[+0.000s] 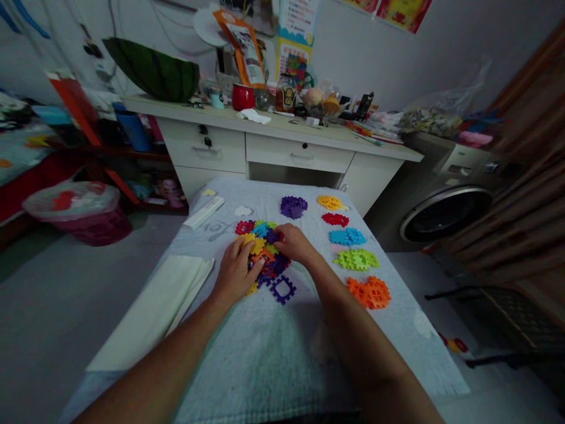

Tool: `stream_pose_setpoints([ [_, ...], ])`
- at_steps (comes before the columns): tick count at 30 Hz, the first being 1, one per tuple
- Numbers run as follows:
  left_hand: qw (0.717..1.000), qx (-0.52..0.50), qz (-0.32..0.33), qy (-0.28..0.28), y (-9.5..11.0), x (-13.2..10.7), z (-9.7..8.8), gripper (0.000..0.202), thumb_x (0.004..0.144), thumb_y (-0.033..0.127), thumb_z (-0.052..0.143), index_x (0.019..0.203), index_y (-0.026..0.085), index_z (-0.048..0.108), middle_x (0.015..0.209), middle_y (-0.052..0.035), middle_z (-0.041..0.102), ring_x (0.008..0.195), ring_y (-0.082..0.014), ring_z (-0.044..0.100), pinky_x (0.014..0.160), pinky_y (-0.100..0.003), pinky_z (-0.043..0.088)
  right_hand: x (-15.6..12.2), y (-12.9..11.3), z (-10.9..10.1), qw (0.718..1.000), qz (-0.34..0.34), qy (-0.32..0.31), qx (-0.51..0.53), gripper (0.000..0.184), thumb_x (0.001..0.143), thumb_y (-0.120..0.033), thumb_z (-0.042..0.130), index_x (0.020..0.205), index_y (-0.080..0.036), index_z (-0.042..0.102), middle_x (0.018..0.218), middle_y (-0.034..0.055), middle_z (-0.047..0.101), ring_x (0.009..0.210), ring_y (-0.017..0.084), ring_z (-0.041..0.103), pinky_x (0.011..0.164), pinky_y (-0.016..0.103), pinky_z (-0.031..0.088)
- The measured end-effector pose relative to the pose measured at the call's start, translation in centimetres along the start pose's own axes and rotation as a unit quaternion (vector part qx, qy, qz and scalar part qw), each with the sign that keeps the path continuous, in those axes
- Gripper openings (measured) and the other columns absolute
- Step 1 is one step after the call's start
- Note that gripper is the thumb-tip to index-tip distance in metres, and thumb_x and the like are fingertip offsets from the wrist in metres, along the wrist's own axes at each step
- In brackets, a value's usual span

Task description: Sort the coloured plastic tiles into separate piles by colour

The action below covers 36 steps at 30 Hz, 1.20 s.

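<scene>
A mixed heap of plastic gear-edged building pieces [266, 255] lies on the cloth-covered table, with red, yellow, blue, green, orange and purple in it. My left hand [235, 272] rests on the heap's left side, fingers apart, touching a yellow piece [255, 243]. From the right, my right hand [295, 242] reaches into the heap with its fingers curled in; what lies between the fingertips is hidden. Close to the front of the heap is a purple square frame piece [282, 290]. Sorted piles stand apart: purple [293, 206], yellow [329, 202], red [335, 219], blue [348, 237], green [357, 259] and orange [369, 292].
Folded white cloth [152, 309] and a long white box [204, 213] lie along the table's left side. Behind stands a white desk [282, 132] bearing a cut watermelon [152, 69] and jars. A washing machine [435, 197] is at right, a pink bin [83, 215] at left.
</scene>
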<state>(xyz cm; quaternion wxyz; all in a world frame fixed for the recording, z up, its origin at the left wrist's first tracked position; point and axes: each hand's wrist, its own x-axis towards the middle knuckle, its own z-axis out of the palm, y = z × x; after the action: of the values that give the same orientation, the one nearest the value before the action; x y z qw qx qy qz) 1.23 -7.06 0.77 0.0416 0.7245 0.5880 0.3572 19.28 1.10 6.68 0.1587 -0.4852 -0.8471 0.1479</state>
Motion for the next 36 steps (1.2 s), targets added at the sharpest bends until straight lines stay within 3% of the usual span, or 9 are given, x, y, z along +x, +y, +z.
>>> stream_pose_setpoints([
  [5,1.000,-0.016,0.006,-0.004,0.0,0.0,0.0,0.041,0.090,0.043,0.050,0.122,0.019,0.054,0.133,-0.0143,0.047,0.129,-0.0302,0.043,0.110,-0.049,0.037,0.7,0.2,1.9,0.999,0.015,0.027,0.012,0.035,0.075,-0.017,0.065,0.109,-0.015,0.065,0.110,0.0111,0.057,0.101,0.022,0.055,0.092,0.034,0.044],
  [10,1.000,0.008,0.007,0.004,0.2,0.1,-0.1,0.039,0.089,0.043,0.051,0.120,0.020,0.056,0.132,-0.0134,0.051,0.127,-0.0310,0.044,0.110,-0.051,0.034,0.4,0.7,2.9,0.996,0.008,0.070,0.055,0.031,0.073,-0.009,0.060,0.102,-0.017,0.065,0.108,0.0075,0.054,0.096,0.018,0.054,0.092,0.031,0.045],
  [19,1.000,0.009,-0.001,0.008,0.2,0.2,-0.1,0.040,0.089,0.044,0.052,0.121,0.020,0.055,0.133,-0.0130,0.050,0.127,-0.0307,0.045,0.109,-0.050,0.036,-0.2,1.5,2.4,0.980,-0.003,0.123,0.157,0.016,0.072,-0.013,0.059,0.087,-0.017,0.063,0.093,0.0033,0.055,0.085,0.015,0.055,0.082,0.028,0.047],
  [22,1.000,0.008,0.004,0.009,0.1,0.2,-0.1,0.041,0.089,0.044,0.052,0.121,0.019,0.055,0.133,-0.0134,0.050,0.126,-0.0304,0.045,0.108,-0.049,0.038,-0.2,1.7,1.9,0.963,0.018,0.134,0.234,0.012,0.069,-0.017,0.059,0.082,-0.019,0.061,0.089,0.0006,0.055,0.076,0.013,0.055,0.075,0.027,0.047],
  [26,1.000,0.012,0.004,0.011,0.1,0.2,0.0,0.040,0.089,0.044,0.052,0.120,0.019,0.056,0.132,-0.0129,0.051,0.126,-0.0303,0.046,0.108,-0.050,0.038,-0.1,1.8,1.5,0.921,0.050,0.100,0.373,0.008,0.068,-0.025,0.057,0.073,-0.019,0.056,0.069,-0.0032,0.054,0.062,0.012,0.050,0.061,0.024,0.042],
  [29,1.000,0.020,0.004,0.014,-0.1,0.2,0.1,0.040,0.089,0.044,0.052,0.120,0.020,0.056,0.132,-0.0129,0.051,0.125,-0.0305,0.047,0.107,-0.050,0.038,0.1,2.0,1.2,0.898,0.054,0.104,0.424,0.011,0.068,-0.029,0.058,0.072,-0.020,0.054,0.063,-0.0042,0.053,0.059,0.012,0.048,0.059,0.024,0.040],
  [31,1.000,0.025,0.002,0.014,-0.2,0.1,0.2,0.040,0.089,0.044,0.053,0.120,0.020,0.057,0.133,-0.0132,0.050,0.125,-0.0306,0.047,0.108,-0.051,0.038,0.7,2.4,0.9,0.904,0.065,0.147,0.397,0.012,0.068,-0.030,0.058,0.073,-0.020,0.054,0.065,-0.0035,0.054,0.062,0.013,0.050,0.062,0.025,0.040],
  [36,0.999,0.027,-0.006,0.018,-0.1,0.1,0.3,0.039,0.089,0.044,0.052,0.119,0.020,0.058,0.134,-0.0134,0.049,0.126,-0.0307,0.046,0.108,-0.050,0.038,3.2,4.1,0.4,0.933,0.116,0.272,0.204,0.005,0.069,-0.023,0.057,0.071,-0.019,0.055,0.076,0.0008,0.058,0.077,0.017,0.053,0.076,0.029,0.042],
])
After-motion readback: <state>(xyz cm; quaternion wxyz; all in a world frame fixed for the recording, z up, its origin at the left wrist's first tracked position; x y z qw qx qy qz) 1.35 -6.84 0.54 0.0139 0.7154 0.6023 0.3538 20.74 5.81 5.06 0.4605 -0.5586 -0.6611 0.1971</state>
